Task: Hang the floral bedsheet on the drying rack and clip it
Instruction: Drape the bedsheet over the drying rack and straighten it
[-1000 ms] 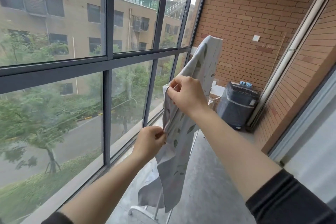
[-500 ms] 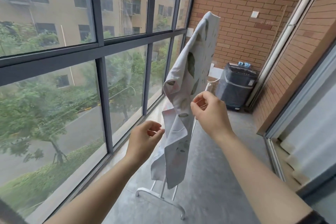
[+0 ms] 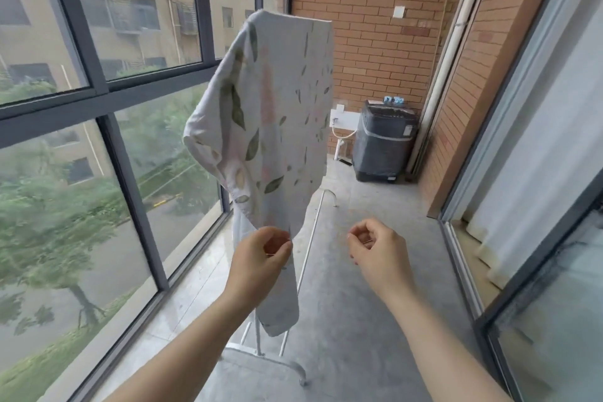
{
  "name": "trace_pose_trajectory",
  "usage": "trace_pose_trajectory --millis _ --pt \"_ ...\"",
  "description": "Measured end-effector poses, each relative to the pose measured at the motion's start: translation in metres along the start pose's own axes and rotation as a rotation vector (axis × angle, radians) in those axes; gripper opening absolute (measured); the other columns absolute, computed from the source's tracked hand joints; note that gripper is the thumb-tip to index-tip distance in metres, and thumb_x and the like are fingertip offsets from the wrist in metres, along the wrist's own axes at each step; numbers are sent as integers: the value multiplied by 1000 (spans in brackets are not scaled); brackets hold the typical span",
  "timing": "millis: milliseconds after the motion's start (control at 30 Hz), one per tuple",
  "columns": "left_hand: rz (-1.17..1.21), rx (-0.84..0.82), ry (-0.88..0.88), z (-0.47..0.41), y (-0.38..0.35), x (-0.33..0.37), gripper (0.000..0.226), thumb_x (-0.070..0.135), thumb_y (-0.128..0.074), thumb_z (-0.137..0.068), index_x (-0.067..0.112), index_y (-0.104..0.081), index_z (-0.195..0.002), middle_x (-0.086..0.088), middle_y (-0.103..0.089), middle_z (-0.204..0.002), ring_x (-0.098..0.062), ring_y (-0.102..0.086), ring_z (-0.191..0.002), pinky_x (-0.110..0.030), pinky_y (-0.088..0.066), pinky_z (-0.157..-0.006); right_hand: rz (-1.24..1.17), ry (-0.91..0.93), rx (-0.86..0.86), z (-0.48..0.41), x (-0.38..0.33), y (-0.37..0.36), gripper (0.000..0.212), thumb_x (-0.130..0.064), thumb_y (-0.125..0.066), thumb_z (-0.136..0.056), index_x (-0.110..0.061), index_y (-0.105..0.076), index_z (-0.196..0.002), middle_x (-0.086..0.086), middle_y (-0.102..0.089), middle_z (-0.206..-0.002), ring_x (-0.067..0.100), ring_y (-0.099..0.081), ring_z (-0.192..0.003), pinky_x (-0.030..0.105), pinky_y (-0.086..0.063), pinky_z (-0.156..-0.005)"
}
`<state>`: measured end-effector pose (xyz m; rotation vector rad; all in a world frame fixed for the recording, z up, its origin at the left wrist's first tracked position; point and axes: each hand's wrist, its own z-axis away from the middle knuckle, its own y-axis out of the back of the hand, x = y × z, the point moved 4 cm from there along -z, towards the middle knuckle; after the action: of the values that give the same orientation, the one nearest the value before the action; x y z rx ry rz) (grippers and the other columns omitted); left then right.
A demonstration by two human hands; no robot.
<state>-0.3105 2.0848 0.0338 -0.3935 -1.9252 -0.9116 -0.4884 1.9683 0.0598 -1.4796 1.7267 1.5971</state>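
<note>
Pinching floral bedsheet [image 3: 261, 127] lower edge in left hand [image 3: 259, 258]; sheet draped bunched over drying rack [image 3: 295, 365] top. Right hand [image 3: 378, 250] loosely curled, grip on nothing, apart from cloth. My judgement: tug edge down, spread flat along rail before clipping.

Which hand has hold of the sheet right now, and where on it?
The left hand pinches the white leaf-print floral bedsheet at its lower hanging edge. The right hand is loosely curled, apart from it, holding nothing visible.
</note>
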Motion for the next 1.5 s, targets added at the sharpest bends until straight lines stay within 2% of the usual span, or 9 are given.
trace_pose_trajectory --millis 333,500,700,767,867,933,1167,1333,1500 --pt "68 -126 -12 -2 -148 75 8 18 -69 -85 26 -70 -85 11 -69 -74 1 -64 -68 -14 -49 -64 2 -96 93 -26 103 127 16 -13 -65 -85 -23 -63 -73 -2 -66 -67 17 -64 -65 41 -56 -67" --pt "68 -170 18 -33 -196 83 8 19 -68 -85 27 -70 -86 9 -71 -78 -3 -66 -75 -21 -53 -69 -44 -134 109 -62 139 147 17 -14 -64 -86 -24 -63 -73 -3 -67 -68 19 -66 -67 44 -57 -68" --pt "104 -177 46 -99 -242 77 9 21 -66 -86 29 -69 -90 10 -71 -80 1 -64 -74 -10 -44 -65 -52 -181 79 -132 178 144 13 -18 -65 -86 -25 -64 -75 -4 -66 -70 18 -66 -69 46 -58 -70" --pt "125 -172 47 -128 -255 76 10 21 -66 -86 27 -69 -93 10 -70 -81 4 -61 -73 -4 -41 -61 -46 -183 72 -161 186 142 12 -19 -65 -87 -24 -64 -76 -4 -66 -72 18 -65 -71 41 -58 -69" --pt "164 -199 65 -174 -275 75 13 19 -66 -86 23 -69 -98 10 -71 -87 5 -62 -76 -4 -43 -62 -3 -177 55 -206 190 142 7 -22 -66 -89 -23 -65 -82 -5 -66 -78 11 -63 -75 16 -51 -60" --pt "186 -217 71 -203 -289 76 14 20 -66 -86 22 -69 -100 10 -71 -90 3 -63 -79 -5 -44 -64 1 -168 60 -236 193 143 5 -23 -66 -90 -21 -65 -85 -5 -67 -81 6 -62 -76 9 -46 -57" --pt "197 -254 85 -301 -357 78 13 18 -67 -86 23 -70 -98 9 -72 -89 -1 -65 -81 -14 -49 -71 -52 -206 99 -342 238 143 9 -19 -67 -87 -25 -65 -80 -6 -67 -77 8 -63 -75 13 -48 -61" --pt "178 -283 64 -381 -425 80 10 22 -67 -86 27 -69 -95 12 -71 -85 2 -64 -77 -7 -45 -64 -80 -210 121 -431 286 150 8 -18 -67 -87 -25 -65 -82 -6 -68 -77 9 -64 -75 14 -45 -61" --pt "187 -274 64 -466 -492 99 13 22 -67 -86 25 -69 -99 9 -73 -88 -4 -67 -82 -24 -56 -76 -102 -194 139 -529 324 174 10 -18 -67 -87 -26 -64 -82 -6 -68 -78 7 -63 -74 10 -45 -59"
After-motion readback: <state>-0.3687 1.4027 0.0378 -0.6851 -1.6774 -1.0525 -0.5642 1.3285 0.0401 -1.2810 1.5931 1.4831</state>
